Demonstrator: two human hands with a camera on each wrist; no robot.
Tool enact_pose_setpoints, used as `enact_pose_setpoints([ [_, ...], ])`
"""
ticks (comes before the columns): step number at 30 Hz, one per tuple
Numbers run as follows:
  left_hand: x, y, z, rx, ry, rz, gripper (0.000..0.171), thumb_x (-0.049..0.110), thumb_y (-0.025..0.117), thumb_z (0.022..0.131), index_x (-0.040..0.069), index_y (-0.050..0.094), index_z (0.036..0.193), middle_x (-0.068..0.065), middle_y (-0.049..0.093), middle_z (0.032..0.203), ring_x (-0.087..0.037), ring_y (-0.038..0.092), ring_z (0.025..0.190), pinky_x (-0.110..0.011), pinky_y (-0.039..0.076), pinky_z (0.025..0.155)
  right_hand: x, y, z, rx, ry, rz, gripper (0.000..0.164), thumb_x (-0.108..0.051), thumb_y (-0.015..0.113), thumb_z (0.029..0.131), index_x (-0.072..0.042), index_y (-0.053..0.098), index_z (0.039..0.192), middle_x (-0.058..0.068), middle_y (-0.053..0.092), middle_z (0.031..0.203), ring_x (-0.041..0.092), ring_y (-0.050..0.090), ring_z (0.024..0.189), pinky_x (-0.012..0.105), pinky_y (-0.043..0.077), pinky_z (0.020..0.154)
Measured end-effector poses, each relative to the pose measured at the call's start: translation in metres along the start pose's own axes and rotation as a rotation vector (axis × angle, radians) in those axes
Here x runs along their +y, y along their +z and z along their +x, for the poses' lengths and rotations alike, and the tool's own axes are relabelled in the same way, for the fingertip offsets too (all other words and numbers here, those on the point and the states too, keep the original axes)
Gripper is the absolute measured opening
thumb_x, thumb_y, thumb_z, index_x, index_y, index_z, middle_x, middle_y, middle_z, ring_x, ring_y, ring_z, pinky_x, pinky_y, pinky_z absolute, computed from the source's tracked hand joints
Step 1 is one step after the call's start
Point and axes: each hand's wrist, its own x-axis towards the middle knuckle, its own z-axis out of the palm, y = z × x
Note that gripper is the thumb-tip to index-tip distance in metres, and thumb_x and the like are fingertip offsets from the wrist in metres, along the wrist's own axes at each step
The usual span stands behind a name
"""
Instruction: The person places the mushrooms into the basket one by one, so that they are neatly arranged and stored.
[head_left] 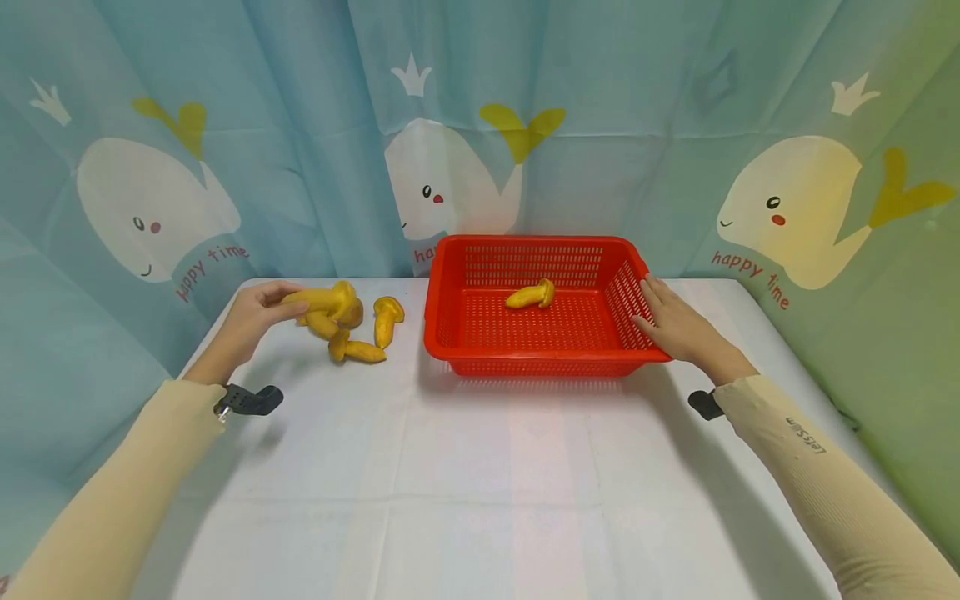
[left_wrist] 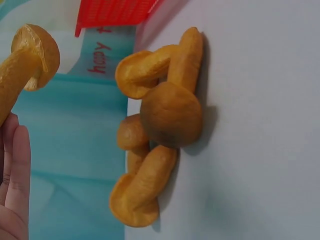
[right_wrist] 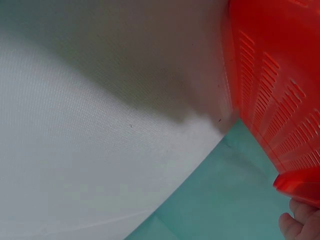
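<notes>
My left hand (head_left: 258,312) holds a yellow mushroom (head_left: 321,298) by its stem, the cap pointing right. In the left wrist view the held mushroom (left_wrist: 42,52) is raised above the table, and only some of the fingers (left_wrist: 20,170) show. Just below and beside it several more mushrooms (left_wrist: 172,115) lie grouped together, some overlapping. A red plastic basket (head_left: 540,354) with slotted walls stands right of them, and one mushroom (head_left: 531,294) lies inside it. At the basket's right rim my right hand (head_left: 678,325) grips the edge, thumb on the inner side; its fingertips (right_wrist: 295,220) show near the rim.
A white cloth (head_left: 495,467) covers the table. Behind it hangs a blue-green curtain (head_left: 315,167) printed with whales, and it continues along both sides. Dark wrist straps (head_left: 251,400) sit at the cuffs of both sleeves.
</notes>
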Motion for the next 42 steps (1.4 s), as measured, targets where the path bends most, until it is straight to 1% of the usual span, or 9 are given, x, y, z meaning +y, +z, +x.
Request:
enact_pose_setpoints([
  [3, 0.006, 0.0, 0.004, 0.0, -0.017, 0.027, 0.048, 0.031, 0.058, 0.093, -0.007, 0.052, 0.122, 0.031, 0.055, 0.089, 0.005, 0.051, 0.088, -0.007, 0.042, 0.08, 0.001, 0.0, 0.0, 0.004, -0.005, -0.006, 0.071, -0.027, 0.042, 0.098, 0.009, 0.005, 0.147, 0.029, 0.002, 0.154, 0.045, 0.005, 0.142, 0.059, 0.011, 0.115],
  [7, 0.014, 0.002, 0.01, -0.004, -0.032, 0.035, 0.048, 0.033, 0.059, 0.092, -0.005, 0.053, 0.121, 0.031, 0.055, 0.087, 0.006, 0.052, 0.088, -0.011, 0.041, 0.082, 0.002, 0.001, 0.001, 0.005, -0.004, -0.005, 0.071, -0.026, 0.043, 0.098, 0.009, 0.005, 0.147, 0.029, 0.002, 0.154, 0.045, 0.005, 0.142, 0.059, 0.011, 0.115],
  [13, 0.022, 0.007, 0.022, -0.023, -0.018, -0.054, 0.041, 0.028, 0.061, 0.091, -0.003, 0.055, 0.117, 0.027, 0.058, 0.087, 0.004, 0.055, 0.085, -0.006, 0.046, 0.077, 0.003, 0.002, 0.002, 0.005, 0.0, -0.003, 0.072, -0.028, 0.043, 0.098, 0.008, 0.004, 0.147, 0.028, 0.002, 0.155, 0.044, 0.005, 0.143, 0.059, 0.012, 0.115],
  [20, 0.03, 0.018, 0.036, -0.055, -0.022, -0.095, 0.04, 0.025, 0.059, 0.093, -0.004, 0.053, 0.12, 0.024, 0.058, 0.088, 0.004, 0.057, 0.085, -0.007, 0.048, 0.079, 0.002, 0.001, 0.001, 0.001, -0.001, -0.001, 0.072, -0.028, 0.043, 0.098, 0.008, 0.004, 0.147, 0.028, 0.002, 0.155, 0.044, 0.005, 0.143, 0.059, 0.012, 0.115],
  [26, 0.045, 0.029, 0.046, -0.06, -0.041, -0.102, 0.043, 0.03, 0.06, 0.092, -0.002, 0.055, 0.121, 0.02, 0.059, 0.091, 0.003, 0.058, 0.087, -0.015, 0.051, 0.086, 0.001, 0.0, 0.001, -0.005, 0.003, 0.004, 0.073, -0.028, 0.043, 0.098, 0.008, 0.003, 0.147, 0.028, 0.001, 0.155, 0.044, 0.005, 0.143, 0.059, 0.012, 0.115],
  [29, 0.052, 0.034, 0.051, -0.066, -0.04, -0.099, 0.046, 0.031, 0.059, 0.092, -0.004, 0.054, 0.122, 0.018, 0.059, 0.091, 0.002, 0.058, 0.088, -0.022, 0.051, 0.093, 0.001, 0.0, 0.0, -0.005, 0.007, 0.008, 0.073, -0.027, 0.044, 0.098, 0.007, 0.003, 0.147, 0.028, 0.001, 0.155, 0.044, 0.004, 0.143, 0.06, 0.012, 0.114],
  [36, 0.066, 0.047, 0.064, -0.089, -0.04, -0.153, 0.041, 0.029, 0.06, 0.092, -0.001, 0.057, 0.12, 0.016, 0.061, 0.093, -0.003, 0.059, 0.091, -0.042, 0.044, 0.104, 0.001, 0.0, 0.0, -0.003, 0.002, -0.002, 0.072, -0.027, 0.043, 0.098, 0.008, 0.004, 0.147, 0.028, 0.001, 0.155, 0.044, 0.004, 0.143, 0.059, 0.011, 0.115],
  [38, 0.071, 0.05, 0.068, -0.097, -0.039, -0.172, 0.04, 0.027, 0.061, 0.092, -0.001, 0.057, 0.119, 0.015, 0.061, 0.094, -0.006, 0.06, 0.092, -0.042, 0.043, 0.105, 0.001, 0.0, 0.0, -0.005, 0.003, 0.001, 0.072, -0.027, 0.043, 0.098, 0.008, 0.004, 0.147, 0.028, 0.001, 0.155, 0.044, 0.004, 0.143, 0.059, 0.011, 0.115],
  [42, 0.078, 0.058, 0.077, -0.102, -0.051, -0.195, 0.038, 0.026, 0.062, 0.091, 0.0, 0.057, 0.119, 0.012, 0.061, 0.096, -0.013, 0.061, 0.099, -0.037, 0.045, 0.103, 0.001, 0.0, 0.001, -0.007, 0.002, 0.002, 0.072, -0.027, 0.043, 0.098, 0.008, 0.004, 0.147, 0.028, 0.001, 0.155, 0.044, 0.004, 0.143, 0.059, 0.011, 0.115],
])
